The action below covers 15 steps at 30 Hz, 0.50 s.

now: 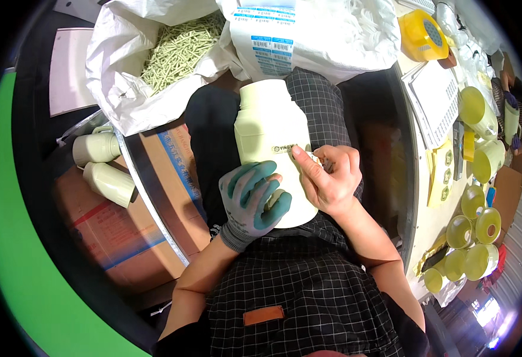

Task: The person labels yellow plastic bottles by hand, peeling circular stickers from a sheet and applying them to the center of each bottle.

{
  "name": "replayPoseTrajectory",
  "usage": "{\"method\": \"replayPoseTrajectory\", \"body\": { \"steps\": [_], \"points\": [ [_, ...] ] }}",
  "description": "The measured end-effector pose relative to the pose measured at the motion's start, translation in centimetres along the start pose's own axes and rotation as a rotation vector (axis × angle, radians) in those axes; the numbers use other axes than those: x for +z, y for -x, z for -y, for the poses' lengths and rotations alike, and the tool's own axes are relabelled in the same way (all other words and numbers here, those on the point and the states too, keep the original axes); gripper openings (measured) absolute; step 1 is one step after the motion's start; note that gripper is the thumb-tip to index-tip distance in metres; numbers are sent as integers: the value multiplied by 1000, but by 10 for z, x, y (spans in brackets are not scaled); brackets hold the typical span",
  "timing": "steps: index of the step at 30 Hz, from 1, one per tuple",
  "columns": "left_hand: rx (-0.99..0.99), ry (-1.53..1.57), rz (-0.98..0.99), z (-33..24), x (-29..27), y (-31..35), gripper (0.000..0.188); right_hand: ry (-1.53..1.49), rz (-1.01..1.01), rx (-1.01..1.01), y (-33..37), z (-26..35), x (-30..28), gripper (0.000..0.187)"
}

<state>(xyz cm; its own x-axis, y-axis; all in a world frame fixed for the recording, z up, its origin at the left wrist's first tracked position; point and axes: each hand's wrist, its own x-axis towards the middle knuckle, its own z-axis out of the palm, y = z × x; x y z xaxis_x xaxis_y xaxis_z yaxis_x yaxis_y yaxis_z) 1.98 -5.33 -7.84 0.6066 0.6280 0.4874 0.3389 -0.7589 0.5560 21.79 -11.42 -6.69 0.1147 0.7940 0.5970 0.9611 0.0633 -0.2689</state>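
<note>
A pale yellow-green jug body (268,122) with a threaded neck lies across my lap, its neck pointing away from me. My left hand (252,199), in a grey and green work glove, is closed round its lower left side; a bare fingertip pokes out of the glove. On the front of the jug body is a small dark and gold label (284,149). My bare right hand (332,178) rests at the right side, one digit pressing the label's right end. Its other fingers are curled round a small whitish, patterned scrap, mostly hidden.
Ahead stand a white sack (118,65) of pale green sticks and another with barcode stickers (273,44). At left, two jugs (97,149) lie above cardboard boxes (115,238). The right-hand bench (418,190) carries a yellow tape roll (423,35), papers, label sheets and several pale green cylinders (481,262).
</note>
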Motion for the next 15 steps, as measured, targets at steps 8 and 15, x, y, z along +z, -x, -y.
{"method": "replayPoseTrajectory", "body": {
  "steps": [8,15],
  "points": [
    [-16,34,-105,4,11,4,42,-21,33,10,-5,1,-1,57],
    [-29,-147,135,0,5,-5,42,49,97,8,-9,-1,-8,50]
  ]
}}
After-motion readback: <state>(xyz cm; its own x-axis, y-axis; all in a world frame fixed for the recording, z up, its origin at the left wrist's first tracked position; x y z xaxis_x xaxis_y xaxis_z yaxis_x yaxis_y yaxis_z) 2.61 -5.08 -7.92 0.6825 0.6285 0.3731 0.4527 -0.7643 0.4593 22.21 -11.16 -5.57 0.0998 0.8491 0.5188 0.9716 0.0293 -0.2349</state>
